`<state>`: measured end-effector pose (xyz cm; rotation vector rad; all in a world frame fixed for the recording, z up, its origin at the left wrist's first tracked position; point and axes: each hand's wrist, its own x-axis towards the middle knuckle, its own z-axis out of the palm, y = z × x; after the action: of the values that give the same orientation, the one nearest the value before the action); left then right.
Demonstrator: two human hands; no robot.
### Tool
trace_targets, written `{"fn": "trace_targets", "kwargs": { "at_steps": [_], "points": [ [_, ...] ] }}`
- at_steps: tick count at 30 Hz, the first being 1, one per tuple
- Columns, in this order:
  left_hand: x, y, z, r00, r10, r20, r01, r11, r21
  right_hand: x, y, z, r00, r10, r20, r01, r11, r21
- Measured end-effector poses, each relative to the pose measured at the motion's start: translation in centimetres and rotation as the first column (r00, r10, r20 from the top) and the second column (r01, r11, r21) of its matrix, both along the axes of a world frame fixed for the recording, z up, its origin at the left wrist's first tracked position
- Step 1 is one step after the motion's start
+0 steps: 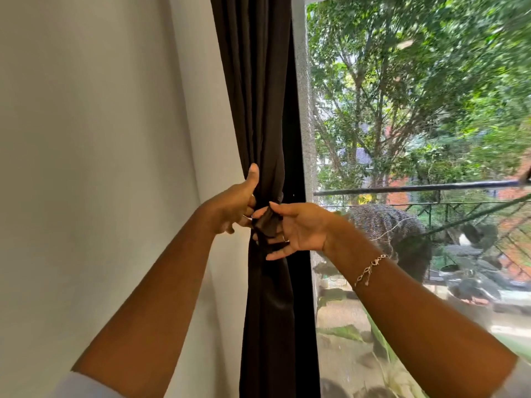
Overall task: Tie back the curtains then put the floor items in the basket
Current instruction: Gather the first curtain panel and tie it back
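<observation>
A dark brown curtain (258,96) hangs bunched into a narrow column between a white wall and the window. At its waist a matching dark tie-back strip (265,221) is gathered around the folds. My left hand (234,205) grips the curtain's left edge at the waist, thumb pointing up along the fabric. My right hand (296,229) comes in from the window side and pinches the loose end of the tie-back between thumb and fingers, the lower fingers spread. A chain bracelet sits on my right wrist. No basket or floor items are in view.
A white wall (100,139) fills the left half. To the right is a large window (416,110) with a mesh screen, showing trees, a black balcony railing (416,187) and potted plants outside.
</observation>
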<state>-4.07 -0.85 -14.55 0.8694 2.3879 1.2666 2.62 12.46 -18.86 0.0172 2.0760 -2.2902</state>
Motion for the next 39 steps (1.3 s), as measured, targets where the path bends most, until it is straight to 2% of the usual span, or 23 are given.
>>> {"fn": "trace_targets", "kwargs": {
  "at_steps": [2,4,5,6,7,8,9,10,12,15,18,21,24,26,27,29,30,31,33,34,37,39],
  "points": [
    [0.8,-0.1,0.0,0.999,-0.026,-0.047,0.025,1.000,-0.018,0.0,-0.4,-0.2,1.000,0.025,0.000,-0.025,0.999,-0.029],
    [1.5,0.1,-0.2,0.999,-0.029,-0.044,0.029,0.999,-0.015,0.0,-1.0,-0.3,1.000,-0.022,-0.016,0.021,0.997,-0.070],
    [1.8,0.3,-0.3,0.998,0.001,-0.057,-0.001,1.000,-0.012,0.0,-1.2,-0.5,0.997,-0.070,-0.035,0.067,0.994,-0.085],
    [2.0,0.5,-0.6,0.987,0.067,-0.147,-0.070,0.997,-0.013,0.0,-1.3,-0.7,0.990,-0.124,-0.061,0.119,0.990,-0.079],
    [2.0,0.7,-1.0,0.926,0.167,-0.338,-0.179,0.984,-0.002,-0.1,-1.4,-0.9,0.980,-0.176,-0.096,0.172,0.984,-0.053],
    [2.2,0.8,-1.3,0.769,0.276,-0.577,-0.292,0.954,0.068,-0.1,-1.5,-1.2,0.964,-0.224,-0.140,0.224,0.974,-0.015],
    [2.5,0.9,-1.5,0.590,0.346,-0.729,-0.325,0.929,0.177,0.0,-1.7,-1.4,0.945,-0.265,-0.191,0.275,0.961,0.027],
    [2.9,1.1,-1.7,0.500,0.368,-0.784,-0.287,0.924,0.251,0.0,-1.9,-1.7,0.923,-0.297,-0.246,0.323,0.944,0.072],
    [3.1,2.0,-2.1,0.534,0.299,-0.791,-0.203,0.953,0.223,0.1,-2.4,-2.3,0.876,-0.334,-0.348,0.404,0.902,0.151],
    [3.1,3.3,-2.5,0.574,0.199,-0.794,-0.231,0.970,0.077,0.2,-2.9,-3.2,0.801,-0.376,-0.466,0.493,0.855,0.159],
    [2.6,3.7,-2.5,0.655,0.166,-0.737,-0.212,0.977,0.031,0.3,-3.0,-3.9,0.744,-0.379,-0.551,0.570,0.790,0.227],
    [2.5,3.5,-2.4,0.733,0.162,-0.661,-0.165,0.985,0.058,0.8,-2.6,-4.7,0.672,-0.310,-0.672,0.642,0.697,0.320],
    [2.4,3.4,-2.6,0.779,0.163,-0.605,-0.123,0.987,0.107,2.0,-2.1,-5.7,0.550,-0.368,-0.749,0.709,0.679,0.187],
    [2.4,3.4,-2.9,0.817,0.142,-0.559,-0.075,0.987,0.140,2.4,-1.8,-6.3,0.541,-0.405,-0.737,0.742,0.642,0.191],
    [2.3,3.5,-3.1,0.823,0.126,-0.553,-0.049,0.987,0.152,2.6,-1.6,-6.4,0.555,-0.393,-0.733,0.764,0.589,0.263],
    [2.0,3.5,-3.4,0.811,0.081,-0.580,0.006,0.989,0.146,2.8,-1.0,-6.2,0.539,-0.320,-0.779,0.821,0.404,0.403],
    [1.9,3.4,-3.5,0.801,0.059,-0.596,0.030,0.990,0.139,3.0,-0.7,-5.8,0.486,-0.269,-0.831,0.860,0.317,0.400],
    [1.8,3.4,-3.6,0.797,0.037,-0.602,0.058,0.989,0.137,3.3,-0.3,-5.1,0.412,-0.203,-0.888,0.895,0.274,0.352],
    [1.7,3.2,-3.7,0.804,-0.001,-0.595,0.115,0.981,0.155,3.2,0.7,-3.4,0.294,-0.024,-0.956,0.927,0.252,0.279],
    [1.7,3.1,-3.9,0.801,-0.019,-0.599,0.144,0.976,0.162,2.9,1.2,-2.5,0.270,0.067,-0.960,0.926,0.255,0.278],
    [1.6,2.8,-4.8,0.716,-0.016,-0.698,0.189,0.967,0.172,1.8,2.4,0.1,0.306,0.186,-0.934,0.903,0.256,0.346],
    [1.3,2.7,-5.5,0.613,0.112,-0.782,0.137,0.960,0.245,1.1,2.7,1.2,0.317,0.211,-0.925,0.914,0.194,0.357]
  ]
}}
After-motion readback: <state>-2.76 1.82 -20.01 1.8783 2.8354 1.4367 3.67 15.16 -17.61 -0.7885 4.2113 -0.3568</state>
